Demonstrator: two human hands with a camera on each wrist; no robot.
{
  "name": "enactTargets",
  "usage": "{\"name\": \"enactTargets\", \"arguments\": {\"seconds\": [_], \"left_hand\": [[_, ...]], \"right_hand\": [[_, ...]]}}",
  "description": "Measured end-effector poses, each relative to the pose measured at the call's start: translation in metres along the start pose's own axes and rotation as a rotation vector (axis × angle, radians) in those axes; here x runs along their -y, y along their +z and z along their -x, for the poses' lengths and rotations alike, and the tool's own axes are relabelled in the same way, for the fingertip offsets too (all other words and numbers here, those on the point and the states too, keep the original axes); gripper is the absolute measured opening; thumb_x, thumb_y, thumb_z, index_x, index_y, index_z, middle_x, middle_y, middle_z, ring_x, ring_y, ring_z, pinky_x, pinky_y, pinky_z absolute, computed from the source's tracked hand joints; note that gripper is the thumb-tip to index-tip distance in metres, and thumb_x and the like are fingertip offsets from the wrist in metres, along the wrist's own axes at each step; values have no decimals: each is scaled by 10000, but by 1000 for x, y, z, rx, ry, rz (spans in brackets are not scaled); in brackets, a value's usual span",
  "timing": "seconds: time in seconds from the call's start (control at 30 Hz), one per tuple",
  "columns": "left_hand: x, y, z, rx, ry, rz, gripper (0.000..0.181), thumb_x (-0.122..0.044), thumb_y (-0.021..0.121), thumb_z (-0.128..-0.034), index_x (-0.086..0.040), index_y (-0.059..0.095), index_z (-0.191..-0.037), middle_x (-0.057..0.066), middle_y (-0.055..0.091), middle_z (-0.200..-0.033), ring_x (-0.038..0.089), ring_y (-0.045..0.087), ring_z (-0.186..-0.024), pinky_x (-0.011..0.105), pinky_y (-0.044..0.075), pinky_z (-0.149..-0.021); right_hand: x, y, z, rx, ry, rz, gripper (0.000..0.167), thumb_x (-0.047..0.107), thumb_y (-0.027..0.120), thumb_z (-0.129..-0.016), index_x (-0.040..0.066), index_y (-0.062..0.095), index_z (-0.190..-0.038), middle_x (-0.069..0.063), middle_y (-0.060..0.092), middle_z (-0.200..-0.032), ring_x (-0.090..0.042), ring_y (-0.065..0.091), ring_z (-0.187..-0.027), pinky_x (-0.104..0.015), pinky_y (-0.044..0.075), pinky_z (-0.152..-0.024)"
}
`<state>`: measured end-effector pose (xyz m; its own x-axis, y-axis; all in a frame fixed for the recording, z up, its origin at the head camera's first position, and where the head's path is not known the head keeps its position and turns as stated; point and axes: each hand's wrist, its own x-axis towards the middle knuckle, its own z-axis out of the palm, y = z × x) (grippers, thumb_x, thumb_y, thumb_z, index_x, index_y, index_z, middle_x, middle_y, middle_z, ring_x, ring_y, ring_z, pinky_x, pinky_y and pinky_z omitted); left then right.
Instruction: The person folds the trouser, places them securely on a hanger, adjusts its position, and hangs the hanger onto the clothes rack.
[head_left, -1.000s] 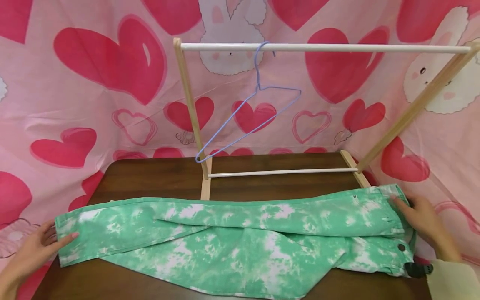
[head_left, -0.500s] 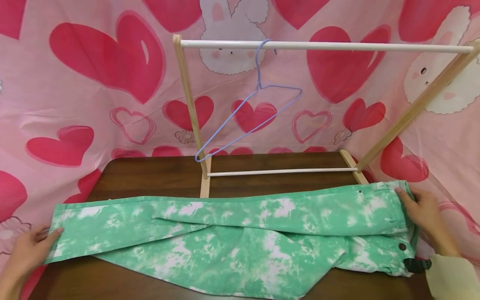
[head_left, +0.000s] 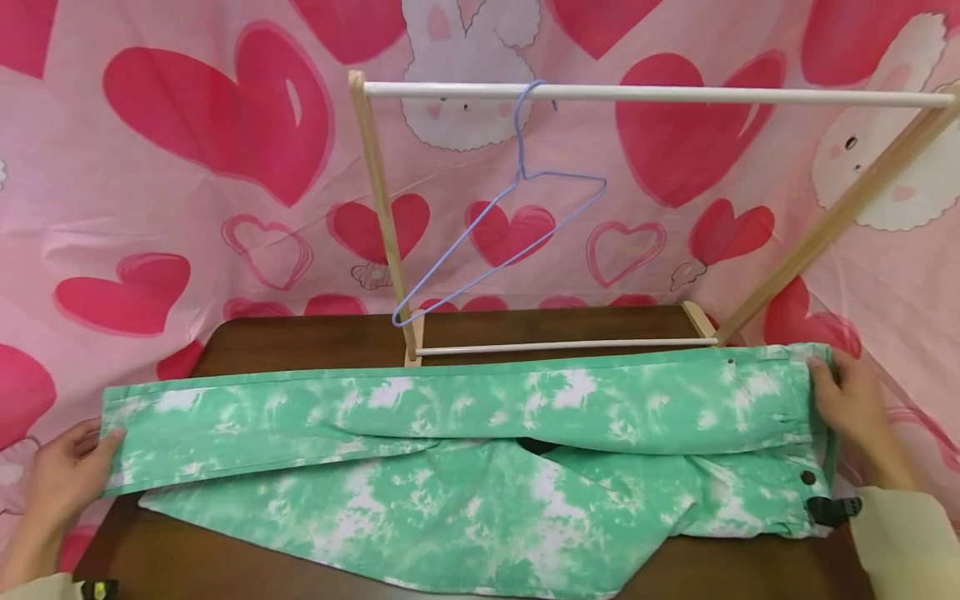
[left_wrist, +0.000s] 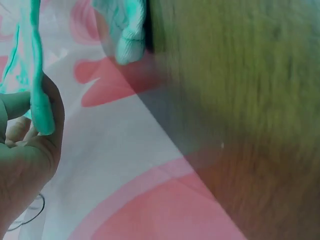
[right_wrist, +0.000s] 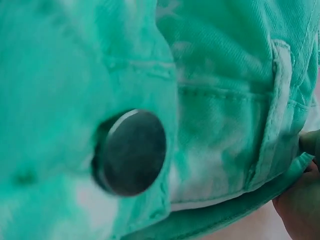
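A pair of green and white tie-dye trousers (head_left: 465,400) lies lengthwise across the table, one leg lying partly over the other. At the hem end my left hand (head_left: 71,471) pinches the upper leg; in the left wrist view the hem edge (left_wrist: 42,112) sits between thumb and fingers. My right hand (head_left: 855,404) grips the far corner of the waistband at the other end. Close up in the right wrist view are the dark waist button (right_wrist: 131,152) and a belt loop (right_wrist: 272,107), with the fingers at the right edge. The lower leg (head_left: 375,533) rests on the table.
Behind the trousers stands a wooden rack with a white top rail (head_left: 675,96) and a low white bar (head_left: 562,345). A blue wire hanger (head_left: 495,200) hangs from the top rail. Pink heart-print cloth (head_left: 262,125) surrounds the brown table (head_left: 300,342).
Both hands have shifted away from the body, lifting the upper leg and waistband slightly toward the rack. A dark gap has opened between the two legs near the middle.
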<state>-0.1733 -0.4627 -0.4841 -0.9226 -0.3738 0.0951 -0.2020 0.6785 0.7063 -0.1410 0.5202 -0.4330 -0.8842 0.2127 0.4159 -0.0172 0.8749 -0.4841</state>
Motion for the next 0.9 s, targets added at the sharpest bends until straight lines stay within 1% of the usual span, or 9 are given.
{"name": "enactTargets", "arguments": {"seconds": [0.1, 0.23, 0.37, 0.43, 0.53, 0.63, 0.67, 0.73, 0.9], "left_hand": [[0, 3, -2, -3, 28, -8, 530, -249, 509, -1047, 197, 476, -1331, 20, 719, -806, -219, 436, -610, 128, 433, -497], [2, 7, -4, 26, 104, -33, 493, -185, 546, -1024, 205, 466, -1315, 414, 640, -992, -259, 387, -668, 96, 410, -522], [5, 11, -4, 78, 168, -14, 593, -95, 626, -964, 245, 353, -1366, 430, 610, -985, -273, 375, -707, 50, 410, -549], [3, 13, -2, 82, 192, -44, 671, -95, 659, -942, 252, 305, -1394, 498, 528, -1122, -210, 427, -742, 24, 375, -584], [-1, 19, 1, 91, 273, -93, 672, -65, 658, -918, 253, 306, -1394, 513, 444, -1232, 195, 615, -926, 254, 523, -858], [-7, 26, 6, 118, 372, -147, 617, -61, 668, -905, 208, 381, -1380, 473, 435, -1267, 595, 442, -1071, 601, 416, -1013], [-9, 30, 8, 135, 403, -151, 607, -59, 678, -902, 198, 399, -1376, 472, 441, -1268, 610, 443, -1081, 713, 359, -974], [-12, 37, 10, 200, 425, -156, 651, -109, 697, -920, 174, 382, -1415, 471, 433, -1302, 627, 435, -1126, 726, 359, -973], [-20, 51, 13, 438, 371, -179, 922, -314, 672, -968, 144, 122, -1549, 494, 246, -1469, 686, 237, -1329, 808, 252, -994]], "right_hand": [[-1, 3, -4, 30, -29, -22, 184, 104, 507, -1020, -54, 569, -950, 65, 443, -646, -34, 377, -619, -248, 299, -506], [-4, 6, -8, 131, -86, -66, 193, 50, 574, -991, -86, 604, -1125, 271, 511, -827, 71, 420, -712, -122, 366, -580], [-9, 11, -9, 223, -146, -154, 263, -18, 618, -953, -141, 581, -1181, 364, 521, -965, 107, 479, -777, -55, 415, -657], [-11, 13, -9, 252, -155, -182, 261, -35, 620, -945, -158, 573, -1171, 341, 550, -958, 77, 502, -766, -69, 432, -655], [-14, 16, -10, 299, -137, -172, 273, -10, 621, -955, -164, 574, -1176, 316, 568, -941, 72, 511, -763, -92, 443, -643], [-13, 18, -14, 344, -110, -121, 296, 56, 661, -955, -131, 611, -1178, 251, 591, -932, 73, 512, -780, -121, 462, -647], [-12, 18, -15, 357, -102, -101, 294, 80, 681, -949, -117, 625, -1161, 214, 601, -913, 61, 509, -774, -142, 468, -640], [-9, 18, -18, 371, -84, -66, 267, 126, 726, -927, -73, 659, -1092, 134, 614, -853, 31, 503, -752, -183, 471, -620], [0, 15, -24, 380, -88, -26, 197, 149, 805, -863, 7, 681, -919, 13, 578, -701, -66, 487, -672, -239, 447, -557]]}}
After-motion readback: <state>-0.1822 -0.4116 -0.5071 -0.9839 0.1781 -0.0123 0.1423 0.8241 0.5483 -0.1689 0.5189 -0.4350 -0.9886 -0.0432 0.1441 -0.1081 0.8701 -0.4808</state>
